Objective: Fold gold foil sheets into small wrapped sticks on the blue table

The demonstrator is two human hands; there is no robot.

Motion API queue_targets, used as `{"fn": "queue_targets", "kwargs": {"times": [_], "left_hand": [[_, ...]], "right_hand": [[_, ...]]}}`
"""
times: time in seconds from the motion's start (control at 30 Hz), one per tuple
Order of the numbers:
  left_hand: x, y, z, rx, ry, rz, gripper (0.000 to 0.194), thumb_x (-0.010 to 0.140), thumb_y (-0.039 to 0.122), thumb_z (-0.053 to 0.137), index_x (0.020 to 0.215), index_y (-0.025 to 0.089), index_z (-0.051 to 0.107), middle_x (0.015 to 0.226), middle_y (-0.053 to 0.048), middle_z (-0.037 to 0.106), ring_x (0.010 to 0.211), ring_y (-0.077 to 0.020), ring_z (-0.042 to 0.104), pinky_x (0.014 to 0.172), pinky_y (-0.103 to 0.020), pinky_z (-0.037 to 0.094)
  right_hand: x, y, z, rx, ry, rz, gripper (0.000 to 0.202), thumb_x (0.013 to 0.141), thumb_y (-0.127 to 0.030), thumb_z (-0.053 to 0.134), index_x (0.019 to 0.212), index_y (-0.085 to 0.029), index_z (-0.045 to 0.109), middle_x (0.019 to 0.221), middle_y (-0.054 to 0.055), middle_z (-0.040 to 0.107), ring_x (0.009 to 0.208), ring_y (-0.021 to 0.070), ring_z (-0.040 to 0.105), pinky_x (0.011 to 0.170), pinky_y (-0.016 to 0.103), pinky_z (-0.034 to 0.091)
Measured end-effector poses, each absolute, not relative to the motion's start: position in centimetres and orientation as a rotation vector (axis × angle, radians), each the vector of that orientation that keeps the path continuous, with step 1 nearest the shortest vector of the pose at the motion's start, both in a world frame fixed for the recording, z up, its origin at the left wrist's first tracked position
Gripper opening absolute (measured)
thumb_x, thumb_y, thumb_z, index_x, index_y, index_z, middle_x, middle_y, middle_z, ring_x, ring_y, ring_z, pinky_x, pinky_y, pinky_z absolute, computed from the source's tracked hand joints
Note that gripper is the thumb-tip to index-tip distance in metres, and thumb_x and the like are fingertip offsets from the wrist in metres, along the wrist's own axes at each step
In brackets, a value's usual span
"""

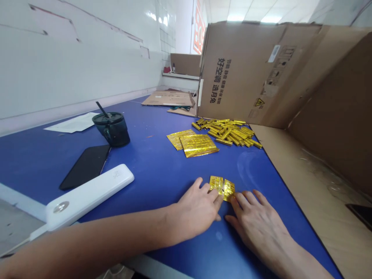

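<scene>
Two small gold foil pieces (216, 183) lie side by side on the blue table, with a narrow gap between them. My left hand (199, 207) rests over the left piece, its fingers outstretched and pressing on the foil. At the lower right edge of the other piece, the fingertips of my right hand (257, 217) touch down, the fingers spread. Both thumbs stay clear of the foil. Farther up the table are larger flat gold foil sheets (199, 145), overlapping. Behind these sits a heap of gold foil tubes (231, 131).
A big cardboard box (241, 69) stands on its side along the right and back. To the left are a white elongated device (93, 193), a black phone (85, 166), a dark lidded cup with straw (113, 130) and white paper (72, 123). Flat cardboard (168, 98) lies farther back.
</scene>
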State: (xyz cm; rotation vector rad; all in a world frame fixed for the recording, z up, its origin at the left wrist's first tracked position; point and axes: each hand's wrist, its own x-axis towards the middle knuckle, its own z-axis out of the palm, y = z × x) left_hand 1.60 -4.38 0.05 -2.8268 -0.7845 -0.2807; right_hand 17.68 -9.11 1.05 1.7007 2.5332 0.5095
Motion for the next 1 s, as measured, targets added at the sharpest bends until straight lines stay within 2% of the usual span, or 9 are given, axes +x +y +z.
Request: {"fn": "queue_targets", "kwargs": {"times": [0.13, 0.3, 0.47, 0.57, 0.67, 1.0], "left_hand": [[1.7, -4.7, 0.1, -2.823, -0.812, -0.248, 0.041, 0.076, 0.046, 0.051, 0.103, 0.015, 0.051, 0.091, -0.005, 0.058, 0.088, -0.0232, 0.047, 0.083, -0.042, 0.026], [1.8, -4.9, 0.0, -2.791, -0.808, -0.253, 0.045, 0.076, 0.048, 0.05, 0.104, 0.012, 0.052, 0.094, -0.008, 0.057, 0.087, -0.0236, 0.046, 0.084, -0.042, 0.026], [1.7, -5.0, -0.2, -2.794, -0.794, -0.274, 0.039, 0.076, 0.045, 0.051, 0.097, 0.012, 0.056, 0.089, -0.006, 0.057, 0.086, -0.0236, 0.045, 0.083, -0.043, 0.027], [1.5, -5.1, -0.1, -2.809, -0.809, -0.28, 0.041, 0.076, 0.045, 0.051, 0.099, 0.012, 0.055, 0.086, -0.005, 0.056, 0.084, -0.0227, 0.045, 0.082, -0.042, 0.027], [1.2, -5.2, 0.1, -2.826, -0.822, -0.253, 0.039, 0.076, 0.048, 0.05, 0.093, 0.013, 0.058, 0.085, -0.004, 0.056, 0.081, -0.0222, 0.046, 0.081, -0.043, 0.027], [1.0, -4.6, 0.2, -2.841, -0.809, -0.255, 0.039, 0.076, 0.049, 0.048, 0.089, 0.013, 0.057, 0.085, -0.005, 0.058, 0.084, -0.023, 0.048, 0.084, -0.042, 0.025]], "right_hand": [[18.1, -9.2, 0.6, 1.667, 2.559, 0.52, 0.03, 0.072, -0.028, 0.055, 0.096, -0.011, 0.062, 0.099, 0.014, 0.062, 0.098, 0.0304, 0.051, 0.085, 0.053, 0.035], [18.1, -9.4, 0.1, 1.534, 2.687, 0.536, 0.046, 0.073, -0.025, 0.05, 0.115, -0.006, 0.05, 0.122, 0.017, 0.045, 0.111, 0.0305, 0.042, 0.089, 0.056, 0.033], [17.4, -9.9, 0.3, 1.402, 2.753, 0.36, 0.053, 0.072, -0.031, 0.053, 0.117, -0.004, 0.047, 0.119, 0.019, 0.047, 0.107, 0.028, 0.048, 0.087, 0.046, 0.042], [17.5, -10.2, 0.6, 1.416, 2.714, 0.385, 0.058, 0.068, -0.036, 0.057, 0.113, 0.0, 0.051, 0.114, 0.022, 0.049, 0.102, 0.031, 0.051, 0.084, 0.046, 0.044], [17.9, -10.3, 0.6, 1.424, 2.667, 0.42, 0.06, 0.065, -0.042, 0.06, 0.109, -0.001, 0.055, 0.11, 0.023, 0.053, 0.096, 0.032, 0.055, 0.081, 0.046, 0.046], [17.8, -10.6, 0.5, 1.589, 2.647, 0.384, 0.063, 0.067, -0.055, 0.053, 0.108, -0.007, 0.057, 0.11, 0.021, 0.054, 0.099, 0.0319, 0.053, 0.089, 0.053, 0.035]]}}
